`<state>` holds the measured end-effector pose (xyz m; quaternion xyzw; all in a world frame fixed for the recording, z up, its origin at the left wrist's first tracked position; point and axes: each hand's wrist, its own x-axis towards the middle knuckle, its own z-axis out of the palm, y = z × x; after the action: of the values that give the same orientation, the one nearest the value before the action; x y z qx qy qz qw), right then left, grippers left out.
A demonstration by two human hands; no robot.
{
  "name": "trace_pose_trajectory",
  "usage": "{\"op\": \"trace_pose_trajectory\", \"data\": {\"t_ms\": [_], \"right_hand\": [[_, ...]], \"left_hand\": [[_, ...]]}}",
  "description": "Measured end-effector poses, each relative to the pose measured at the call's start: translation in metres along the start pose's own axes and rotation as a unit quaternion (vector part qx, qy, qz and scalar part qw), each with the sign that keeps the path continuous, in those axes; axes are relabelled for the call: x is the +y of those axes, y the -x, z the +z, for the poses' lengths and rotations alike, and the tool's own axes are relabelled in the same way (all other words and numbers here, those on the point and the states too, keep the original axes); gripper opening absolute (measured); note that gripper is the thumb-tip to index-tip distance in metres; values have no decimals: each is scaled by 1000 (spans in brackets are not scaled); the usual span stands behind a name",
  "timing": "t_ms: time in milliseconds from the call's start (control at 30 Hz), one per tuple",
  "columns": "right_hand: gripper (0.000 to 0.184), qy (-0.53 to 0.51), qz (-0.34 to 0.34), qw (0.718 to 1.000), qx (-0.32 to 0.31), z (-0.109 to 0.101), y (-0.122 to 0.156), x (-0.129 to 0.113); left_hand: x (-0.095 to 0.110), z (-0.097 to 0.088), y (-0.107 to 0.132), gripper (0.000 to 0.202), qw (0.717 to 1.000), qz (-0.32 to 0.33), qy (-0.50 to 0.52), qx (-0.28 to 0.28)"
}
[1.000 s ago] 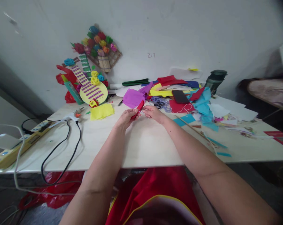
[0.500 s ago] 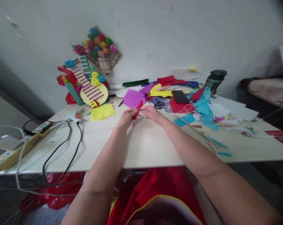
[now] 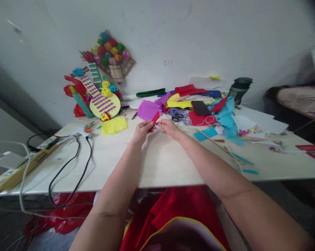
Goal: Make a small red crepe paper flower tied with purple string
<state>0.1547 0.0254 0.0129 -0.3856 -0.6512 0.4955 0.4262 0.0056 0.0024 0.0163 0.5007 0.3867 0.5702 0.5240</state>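
Both my arms reach out over a pale wooden table [image 3: 159, 164]. My left hand [image 3: 141, 130] pinches a small red paper piece [image 3: 154, 118] that sticks up from its fingers. Just right of it, my right hand [image 3: 169, 126] has its fingertips closed on the same red piece. The two hands meet in front of a purple paper sheet [image 3: 147, 109]. A yellow paper sheet [image 3: 113, 125] lies to the left of my hands.
A heap of coloured paper [image 3: 199, 101], scissors [image 3: 176, 116] and a dark phone [image 3: 200, 108] fills the back right. A paper guitar [image 3: 101, 99] and flower basket [image 3: 112, 55] lean on the wall. A power strip [image 3: 21, 164] with cables sits left. A green bottle [image 3: 238, 89] stands behind.
My hands stay together on the red piece and have hardly moved. The view has shifted slightly.
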Motion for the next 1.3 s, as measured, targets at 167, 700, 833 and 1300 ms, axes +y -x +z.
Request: {"op": "trace_pose_trajectory", "data": {"t_ms": [167,700,833,1300], "right_hand": [[28,-18,-7,1000,-4,1,2,-2],[20,132,-119,984,-23,2,-4,8],[20,238,-150,960,-14,1,-1,7],[22,367,-161,916,3,-1,1,5]], "left_hand": [[0,0,0,23,999,-9,32,-1],[-5,-5,-3,22,999,-11,44,4],[-1,-2,0,23,1000,-4,4,10],[-1,0,-1,20,994,19,-103,34]]}}
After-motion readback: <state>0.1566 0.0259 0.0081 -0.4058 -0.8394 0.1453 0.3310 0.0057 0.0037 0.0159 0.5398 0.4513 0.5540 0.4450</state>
